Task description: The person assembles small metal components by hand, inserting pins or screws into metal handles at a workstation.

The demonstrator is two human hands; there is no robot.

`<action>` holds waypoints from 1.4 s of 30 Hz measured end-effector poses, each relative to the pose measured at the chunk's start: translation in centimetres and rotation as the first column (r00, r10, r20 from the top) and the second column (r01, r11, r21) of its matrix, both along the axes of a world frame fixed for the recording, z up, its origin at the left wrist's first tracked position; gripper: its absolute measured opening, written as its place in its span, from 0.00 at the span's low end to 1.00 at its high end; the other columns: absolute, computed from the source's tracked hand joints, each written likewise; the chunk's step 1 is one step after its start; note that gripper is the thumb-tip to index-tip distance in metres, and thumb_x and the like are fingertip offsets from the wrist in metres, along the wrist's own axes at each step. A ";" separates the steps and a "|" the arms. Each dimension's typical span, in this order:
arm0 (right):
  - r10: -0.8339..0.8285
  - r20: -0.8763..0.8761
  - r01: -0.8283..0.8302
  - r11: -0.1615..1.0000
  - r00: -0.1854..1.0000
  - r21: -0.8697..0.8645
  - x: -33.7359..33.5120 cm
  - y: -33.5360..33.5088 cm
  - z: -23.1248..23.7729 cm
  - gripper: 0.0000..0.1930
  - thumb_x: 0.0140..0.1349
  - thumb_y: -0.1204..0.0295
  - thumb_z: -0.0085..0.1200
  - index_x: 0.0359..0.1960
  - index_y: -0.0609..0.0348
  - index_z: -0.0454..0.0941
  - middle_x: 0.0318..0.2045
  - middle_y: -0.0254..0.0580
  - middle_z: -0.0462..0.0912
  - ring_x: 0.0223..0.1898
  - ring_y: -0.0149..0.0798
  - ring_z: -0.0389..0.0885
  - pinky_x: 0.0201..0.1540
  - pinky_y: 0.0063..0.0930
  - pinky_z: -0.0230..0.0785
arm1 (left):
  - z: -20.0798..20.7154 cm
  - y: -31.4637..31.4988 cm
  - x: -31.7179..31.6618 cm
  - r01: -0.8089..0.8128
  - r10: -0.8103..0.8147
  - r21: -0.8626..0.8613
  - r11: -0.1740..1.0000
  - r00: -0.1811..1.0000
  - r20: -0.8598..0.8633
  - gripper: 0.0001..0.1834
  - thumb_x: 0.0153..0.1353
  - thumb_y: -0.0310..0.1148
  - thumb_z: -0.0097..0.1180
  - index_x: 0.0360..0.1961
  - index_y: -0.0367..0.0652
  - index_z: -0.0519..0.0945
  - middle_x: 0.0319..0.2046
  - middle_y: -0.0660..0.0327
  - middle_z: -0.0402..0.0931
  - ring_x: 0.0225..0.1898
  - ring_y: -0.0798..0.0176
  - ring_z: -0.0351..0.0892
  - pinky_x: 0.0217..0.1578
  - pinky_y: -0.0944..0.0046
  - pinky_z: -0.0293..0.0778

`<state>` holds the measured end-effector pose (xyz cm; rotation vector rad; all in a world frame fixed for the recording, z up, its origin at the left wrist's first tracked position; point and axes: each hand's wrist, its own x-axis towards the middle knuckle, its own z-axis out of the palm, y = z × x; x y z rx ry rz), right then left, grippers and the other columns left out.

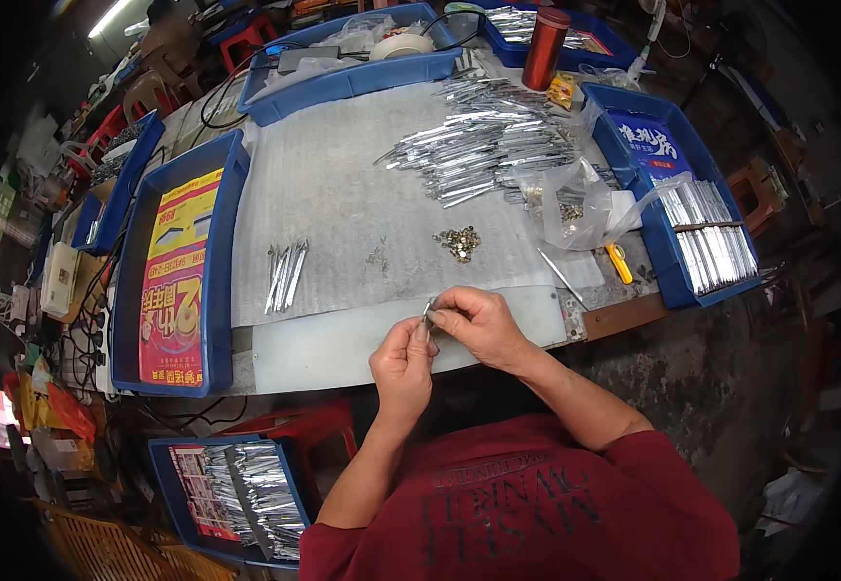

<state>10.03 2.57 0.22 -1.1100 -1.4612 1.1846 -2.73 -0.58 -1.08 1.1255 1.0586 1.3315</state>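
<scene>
Right now, the left hand [404, 356] and the right hand [483, 327] both have a closed grip, pinching a small shiny metal piece [427, 310] over the near side of the surface [314, 203]. Past them lie a small pile of gold bits [458, 244], a few silver strips [287, 276] on the left, and a big silver heap [498, 140] farther back.

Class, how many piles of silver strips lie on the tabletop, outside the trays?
2: a large pile, back right; a small pile, front left. Others may be hidden.
</scene>
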 end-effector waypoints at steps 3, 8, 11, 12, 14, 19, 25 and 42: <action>0.037 0.028 -0.038 0.999 0.999 0.029 0.2 -0.1 0.1 0.07 0.52 0.73 0.52 0.28 0.66 0.74 0.21 0.41 0.77 0.24 0.29 0.74 0.26 0.23 0.66 | -0.1 0.0 0.1 -0.002 0.002 0.012 1.000 1.000 -0.024 0.08 0.61 0.29 0.43 0.35 0.34 0.72 0.18 0.68 0.67 0.15 0.80 0.58 0.15 0.81 0.54; 0.051 0.009 -0.051 0.999 0.999 -0.011 0.3 0.2 0.5 0.07 0.51 0.74 0.52 0.28 0.67 0.74 0.22 0.41 0.77 0.25 0.28 0.74 0.27 0.21 0.66 | 0.0 0.0 0.1 -0.004 0.004 0.020 1.000 1.000 -0.004 0.08 0.60 0.28 0.43 0.35 0.35 0.72 0.18 0.68 0.67 0.15 0.80 0.58 0.14 0.81 0.54; 0.039 0.065 -0.039 0.999 0.997 0.005 0.2 0.1 0.4 0.07 0.51 0.74 0.53 0.28 0.67 0.74 0.22 0.40 0.78 0.25 0.27 0.75 0.27 0.20 0.67 | 0.2 0.1 0.2 0.015 -0.013 -0.026 1.000 0.999 0.052 0.08 0.60 0.29 0.44 0.36 0.35 0.72 0.18 0.68 0.67 0.15 0.80 0.58 0.14 0.81 0.54; 0.037 0.066 -0.037 0.999 0.997 0.006 0.3 0.2 0.5 0.07 0.51 0.74 0.53 0.28 0.67 0.74 0.22 0.40 0.78 0.25 0.27 0.75 0.27 0.20 0.67 | 0.3 0.1 0.2 0.016 -0.015 -0.025 1.000 0.999 0.052 0.08 0.60 0.29 0.44 0.36 0.35 0.72 0.18 0.68 0.67 0.15 0.80 0.58 0.14 0.81 0.54; 0.070 0.037 -0.069 0.997 0.997 -0.023 0.5 0.5 0.5 0.07 0.51 0.73 0.53 0.28 0.67 0.74 0.22 0.40 0.78 0.25 0.27 0.75 0.27 0.19 0.67 | 0.3 0.0 0.1 0.022 -0.021 -0.023 0.999 0.999 0.032 0.09 0.60 0.29 0.44 0.36 0.34 0.72 0.18 0.68 0.67 0.15 0.80 0.58 0.14 0.80 0.54; 0.047 0.120 -0.054 0.997 0.992 0.049 0.5 0.4 0.2 0.08 0.51 0.73 0.53 0.28 0.67 0.74 0.22 0.40 0.78 0.25 0.26 0.74 0.27 0.19 0.66 | 0.3 0.1 0.1 0.045 -0.043 -0.028 0.999 0.997 0.065 0.09 0.60 0.29 0.44 0.36 0.34 0.72 0.17 0.67 0.67 0.15 0.80 0.58 0.14 0.80 0.54; 0.134 0.013 -0.134 0.991 0.991 -0.031 0.9 0.6 0.3 0.07 0.54 0.73 0.51 0.28 0.67 0.74 0.22 0.36 0.76 0.27 0.23 0.72 0.29 0.18 0.65 | 0.6 0.0 -0.1 0.064 -0.059 -0.048 0.997 0.994 0.096 0.09 0.60 0.29 0.44 0.36 0.33 0.72 0.17 0.66 0.67 0.14 0.79 0.58 0.14 0.80 0.54; 0.062 0.076 -0.065 0.997 0.995 0.031 0.3 0.1 0.4 0.10 0.57 0.71 0.47 0.27 0.68 0.73 0.18 0.39 0.73 0.23 0.26 0.70 0.26 0.21 0.65 | 0.6 0.1 0.2 0.100 -0.080 -0.090 0.991 0.977 0.199 0.08 0.60 0.29 0.43 0.34 0.34 0.72 0.15 0.66 0.66 0.13 0.79 0.56 0.12 0.79 0.52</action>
